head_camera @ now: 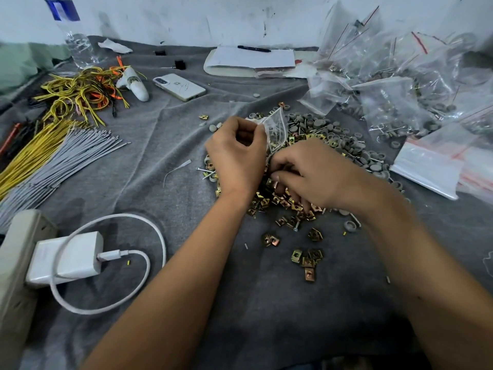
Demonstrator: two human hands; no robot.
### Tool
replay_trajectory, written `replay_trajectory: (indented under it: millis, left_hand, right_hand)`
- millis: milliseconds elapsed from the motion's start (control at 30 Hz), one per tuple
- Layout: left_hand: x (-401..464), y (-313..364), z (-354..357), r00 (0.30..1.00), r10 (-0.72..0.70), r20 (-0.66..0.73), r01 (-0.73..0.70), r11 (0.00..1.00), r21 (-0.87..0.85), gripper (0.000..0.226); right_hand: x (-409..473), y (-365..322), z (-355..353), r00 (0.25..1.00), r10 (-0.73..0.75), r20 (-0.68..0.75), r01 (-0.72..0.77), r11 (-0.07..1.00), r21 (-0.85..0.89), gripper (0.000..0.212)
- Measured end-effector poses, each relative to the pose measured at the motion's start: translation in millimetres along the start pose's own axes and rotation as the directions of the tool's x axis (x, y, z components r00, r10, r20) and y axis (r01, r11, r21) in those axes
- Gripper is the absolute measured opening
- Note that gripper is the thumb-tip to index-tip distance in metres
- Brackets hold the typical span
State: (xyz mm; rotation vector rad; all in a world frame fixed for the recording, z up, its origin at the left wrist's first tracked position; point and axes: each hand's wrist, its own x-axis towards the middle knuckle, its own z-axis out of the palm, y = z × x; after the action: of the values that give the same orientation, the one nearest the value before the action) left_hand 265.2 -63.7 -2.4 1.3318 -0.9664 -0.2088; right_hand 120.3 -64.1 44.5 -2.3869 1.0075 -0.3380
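Left hand (237,153) pinches small clear zip bag (276,126) above the clip-nut pile (282,201), right hand (317,177) curled just below it, contents hidden, cannot tell; risk: limp bag folds, nuts miss, scatter over cloth-covered surface (165,161).

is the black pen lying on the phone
No, the black pen lies on the white paper pad, apart from the phone.
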Motion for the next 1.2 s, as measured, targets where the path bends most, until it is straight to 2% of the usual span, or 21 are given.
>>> replay_trajectory:
  millis: [167, 233, 367, 567, 700, 767, 833, 933, 1033, 1200]
  left_hand:
    - [-2, -1, 1, 0.992, -0.001, 0.122, -0.002, 1.0, 0.028, 0.015]
    - [-3, 0, 2, 0.986, 0.013, 0.164, -0.018, 0.999, 0.029, 0.014]
    - [-5, 1, 3, 0.982, 0.042, 0.184, -0.047, 0.999, 0.023, 0.015]
    - [-5, 1, 3, 0.986, 0.018, 0.169, -0.021, 1.0, 0.016, 0.014]
    - [-5, 0, 3, 0.986, 0.022, 0.168, -0.026, 0.999, 0.02, 0.013]
    - [-5, 0, 3, 0.985, 0.021, 0.169, -0.025, 0.999, 0.02, 0.013]
    - [-4, 0, 3, 0.985, 0.025, 0.168, -0.029, 0.999, 0.019, 0.012]
    - [-4, 0, 2, 0.987, 0.039, 0.156, -0.041, 0.999, 0.009, 0.014]
    - [-4, 1, 2, 0.989, 0.053, 0.138, -0.053, 0.999, -0.007, 0.016]
    - [-4, 2, 3, 0.993, 0.05, 0.105, -0.049, 0.999, -0.009, 0.019]
  right_hand:
    - [0, 8, -12, 0.949, 0.1, -0.299, -0.058, 0.988, 0.144, 0.008]
    - [4, 10, -14, 0.918, 0.122, -0.377, -0.08, 0.989, 0.125, 0.008]
    - [13, 13, -14, 0.898, 0.132, -0.421, -0.113, 0.991, 0.068, 0.005]
    - [8, 21, -19, 0.84, 0.234, -0.489, -0.075, 0.944, 0.323, 0.017]
    - [5, 19, -18, 0.824, 0.161, -0.544, -0.02, 0.966, 0.256, 0.01]
    - [6, 16, -17, 0.849, 0.08, -0.523, 0.017, 0.984, 0.18, 0.002]
    - [8, 13, -14, 0.882, 0.018, -0.47, 0.022, 0.996, 0.081, 0.009]
    - [12, 11, -10, 0.897, 0.032, -0.441, -0.019, 0.999, 0.034, 0.007]
    - [17, 11, -9, 0.865, 0.034, -0.5, -0.054, 0.998, -0.026, 0.015]
    - [15, 9, -10, 0.853, 0.015, -0.522, -0.057, 0.996, -0.065, 0.013]
